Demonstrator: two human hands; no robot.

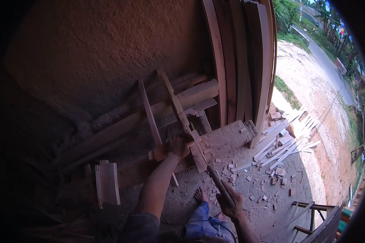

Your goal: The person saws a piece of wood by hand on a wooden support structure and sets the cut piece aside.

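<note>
The rough, earth-toned wall [93, 52] stands in shadow at the far left, the grey, dusty floor [174, 200] extends on its near side, and daylight at the far right illuminates pale ground [298, 65] beside a grey road [326, 60] and green vegetation [286, 14].

Dim indoors, left side near black; daylight from right, glare on outdoor ground [298, 60]; fisheye bends upright planks [241, 60]; rim black
</note>
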